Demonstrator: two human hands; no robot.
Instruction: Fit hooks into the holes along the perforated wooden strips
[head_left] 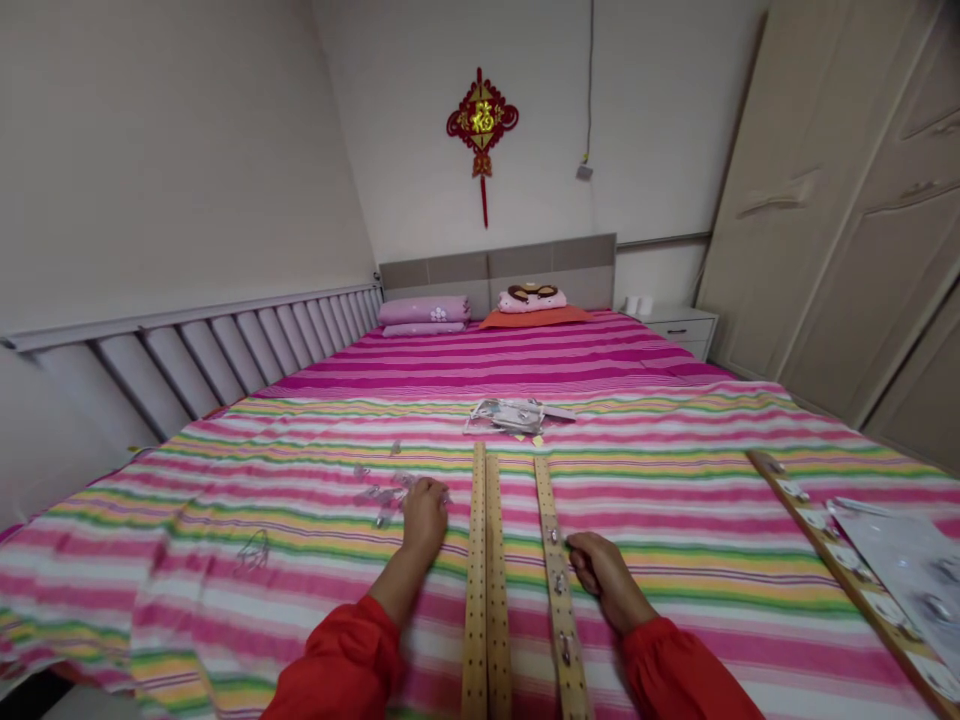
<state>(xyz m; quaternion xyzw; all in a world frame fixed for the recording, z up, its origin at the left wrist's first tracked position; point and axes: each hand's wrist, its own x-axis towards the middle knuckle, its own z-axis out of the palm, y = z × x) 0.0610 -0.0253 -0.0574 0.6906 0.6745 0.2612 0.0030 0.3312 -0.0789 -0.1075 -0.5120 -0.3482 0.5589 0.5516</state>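
Far to the left of the pale wooden strip set with small shiny pieces (562, 610), a thin, dark, looped thing (253, 550) lies on the pink, yellow and green striped bed cover (675, 480). Nearer that strip, small clear packets (382, 495) lie scattered. The left hand (426, 508) reaches forward from a red sleeve, back up, fingers bent down at the packets; whether it grips one cannot be told. Between it and the strip, two bare wooden strips with rows of holes (486, 590) run lengthwise away from the person, side by side. The studded strip's long axis also runs away, its far end leaning slightly left. Just beside its right edge, the right hand (600, 572) angles forward and left, fingers curled inward; its grip cannot be told. Well to the strip's right, a brown strip bearing white pieces (823, 545) slants, far end leftward, next to a clear plastic bag (900, 560).
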